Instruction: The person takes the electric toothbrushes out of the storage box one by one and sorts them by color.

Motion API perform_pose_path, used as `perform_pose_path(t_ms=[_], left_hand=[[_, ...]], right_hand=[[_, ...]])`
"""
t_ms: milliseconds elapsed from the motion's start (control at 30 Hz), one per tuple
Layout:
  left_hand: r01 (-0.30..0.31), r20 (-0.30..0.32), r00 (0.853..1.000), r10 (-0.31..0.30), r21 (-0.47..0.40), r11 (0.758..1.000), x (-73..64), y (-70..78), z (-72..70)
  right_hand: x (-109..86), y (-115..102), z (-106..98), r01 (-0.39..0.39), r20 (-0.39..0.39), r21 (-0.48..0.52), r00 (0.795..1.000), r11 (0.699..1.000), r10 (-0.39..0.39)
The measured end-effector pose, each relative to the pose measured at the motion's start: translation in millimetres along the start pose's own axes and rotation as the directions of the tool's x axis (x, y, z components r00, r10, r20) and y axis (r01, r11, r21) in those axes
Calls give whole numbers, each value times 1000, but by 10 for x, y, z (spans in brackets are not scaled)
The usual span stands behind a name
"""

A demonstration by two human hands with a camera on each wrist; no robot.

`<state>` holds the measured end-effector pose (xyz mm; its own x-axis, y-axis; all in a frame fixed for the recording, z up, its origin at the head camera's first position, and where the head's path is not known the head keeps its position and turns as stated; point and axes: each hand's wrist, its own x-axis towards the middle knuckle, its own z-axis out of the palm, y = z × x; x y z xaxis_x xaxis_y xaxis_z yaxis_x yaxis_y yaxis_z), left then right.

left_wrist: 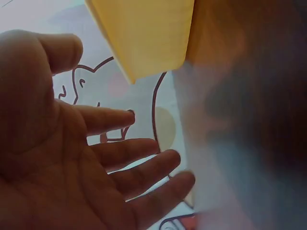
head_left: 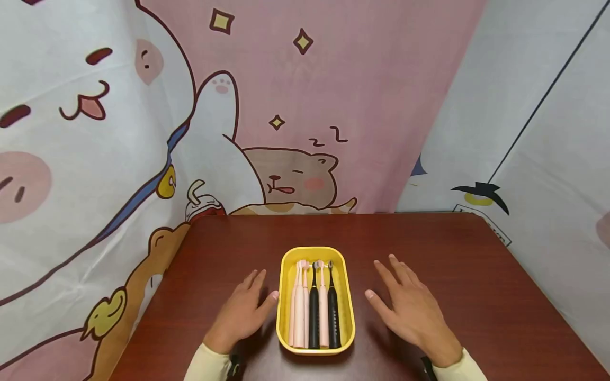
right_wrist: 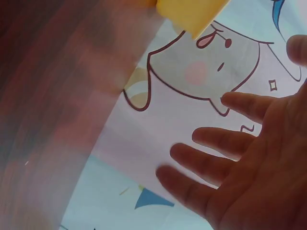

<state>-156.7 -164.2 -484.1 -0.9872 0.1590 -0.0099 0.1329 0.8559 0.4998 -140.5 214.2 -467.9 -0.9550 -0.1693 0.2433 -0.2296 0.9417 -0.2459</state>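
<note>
A yellow plastic tray (head_left: 351, 317) stands near the front of the table. Inside it several electric toothbrushes lie side by side, heads toward the back: pink ones (head_left: 299, 317) mostly on the left and two black ones (head_left: 313, 317), one of them at the right wall. My left hand (head_left: 243, 312) is just left of the tray, fingers spread and holding nothing, thumb tip close to the rim. On the other side my right hand (head_left: 412, 309) hovers a little farther from the tray, its fingers also apart with nothing in them. Both wrist views show bare palms beside the tray's outer wall (left_wrist: 148, 38).
The dark reddish-brown wooden table (head_left: 405, 238) extends around the tray on all sides. A cartoon-printed cloth (head_left: 371, 106) hangs behind the table's back edge and along its left and right sides.
</note>
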Motion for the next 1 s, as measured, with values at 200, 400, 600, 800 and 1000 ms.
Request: perform_pose_path(t_ms=[200,400,600,800,1000], left_hand=[[21,43,999,-13,-195,981,47,7,32],[83,158,987,-4,-500,862,78,-6,97],[203,271,963,10,-747,633,70,17,163],[241,324,944,62,-806,541,76,27,232],[247,347,931,111,-826,507,98,21,239]], right_hand=[[44,-155,-15,14,-10,83,1000,996,-13],[103,-329,-37,22,-19,136,1000,990,-20],[151,-527,-43,40,-40,206,999,978,-32],[251,-752,11,62,-32,342,998,938,-54],[390,-1018,124,-12,94,429,995,903,-32]])
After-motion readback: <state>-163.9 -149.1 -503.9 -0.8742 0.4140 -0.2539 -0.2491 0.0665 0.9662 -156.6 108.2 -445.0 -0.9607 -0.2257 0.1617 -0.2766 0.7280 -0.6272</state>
